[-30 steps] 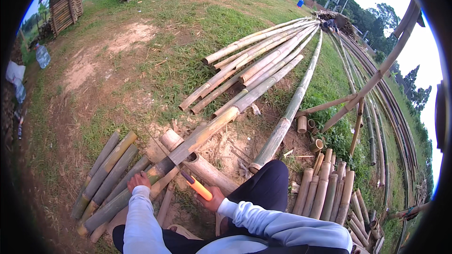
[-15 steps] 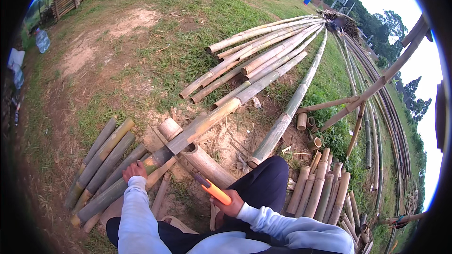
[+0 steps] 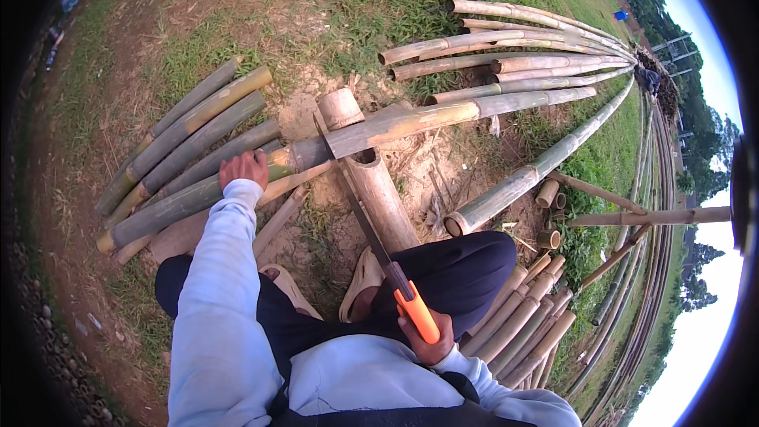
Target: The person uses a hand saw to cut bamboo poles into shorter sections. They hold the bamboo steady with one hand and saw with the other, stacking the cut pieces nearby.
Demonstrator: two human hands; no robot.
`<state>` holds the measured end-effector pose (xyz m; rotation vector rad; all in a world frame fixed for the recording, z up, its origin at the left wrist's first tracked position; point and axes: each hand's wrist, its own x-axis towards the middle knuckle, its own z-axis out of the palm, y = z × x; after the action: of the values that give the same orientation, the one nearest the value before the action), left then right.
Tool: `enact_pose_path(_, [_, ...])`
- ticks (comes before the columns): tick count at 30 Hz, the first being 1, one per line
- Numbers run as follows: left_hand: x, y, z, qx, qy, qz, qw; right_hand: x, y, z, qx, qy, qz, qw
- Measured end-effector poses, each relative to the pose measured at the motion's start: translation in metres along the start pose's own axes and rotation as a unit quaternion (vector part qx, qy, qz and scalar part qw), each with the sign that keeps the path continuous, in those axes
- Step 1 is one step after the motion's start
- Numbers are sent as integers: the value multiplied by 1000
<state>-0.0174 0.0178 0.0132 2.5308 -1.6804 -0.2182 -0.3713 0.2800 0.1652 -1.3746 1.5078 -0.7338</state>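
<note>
My right hand [image 3: 431,338] is closed round the orange handle of a handsaw [image 3: 364,221], close to my lap. The dark blade runs away from me and crosses a thick bamboo pole [image 3: 411,120], its far tip showing just beyond the pole. My left hand [image 3: 243,170] grips the same pole left of the blade, fingers over its top. Under the pole near the blade lies a bamboo log [image 3: 383,198], serving as a rest. How deep the blade sits in the pole I cannot tell.
Cut bamboo lengths [image 3: 198,107] lie at the left, and more short pieces [image 3: 534,324] are stacked by my right knee. Long poles [image 3: 545,51] fan out far right, with one long pole [image 3: 538,166] nearer. A bamboo frame [image 3: 648,217] stands right.
My right hand has drawn the saw back toward my body, so more blade shows on my side of the pole. My left hand keeps its hold. The view has turned.
</note>
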Motion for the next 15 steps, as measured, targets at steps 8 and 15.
enact_pose_path(8, [5,-2,-22,-8,-39,-1,999,203,23,92,52,1,-82,995])
enact_pose_path(15, [-2,-12,-3,3,-24,-13,1000,7,-10,6,19,-32,30,999])
